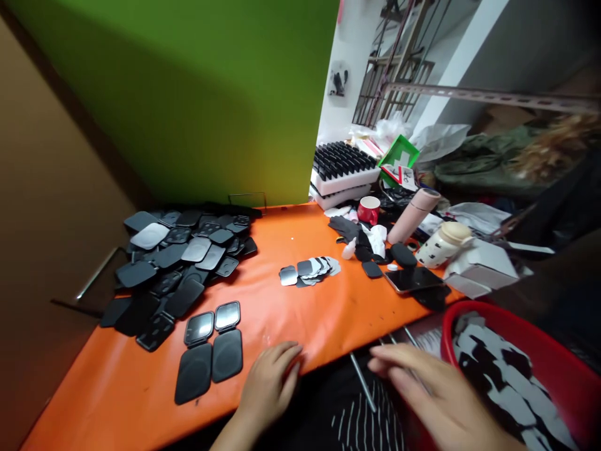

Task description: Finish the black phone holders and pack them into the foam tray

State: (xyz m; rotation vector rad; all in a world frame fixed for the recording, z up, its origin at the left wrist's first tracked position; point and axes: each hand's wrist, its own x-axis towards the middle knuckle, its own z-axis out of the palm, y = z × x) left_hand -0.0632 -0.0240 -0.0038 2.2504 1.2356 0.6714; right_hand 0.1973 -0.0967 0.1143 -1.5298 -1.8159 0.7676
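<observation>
My left hand (pixel 270 382) rests at the front edge of the orange table (pixel 300 319), fingers loosely curled; whether anything is in them is hidden. My right hand (pixel 422 382) is in the air past the table edge, blurred, its fingers extended with nothing visible in them. Left of my left hand lie two opened black compacts (pixel 194 373) (pixel 227 355), side by side, mirrors at the far end. A big heap of black compacts (pixel 188 257) covers the table's far left. Mid-table is a fanned stack of thin grey and silver pieces (pixel 312 270).
Beside my right hand stands a red basin (pixel 558 357) of black and white pieces. At the back right are a red mug (pixel 369 210), a pink bottle (pixel 414 216), a patterned jar (pixel 444 243), a phone (pixel 416 280) and white trays (pixel 347 181). A green panel (pixel 211 94) rises behind.
</observation>
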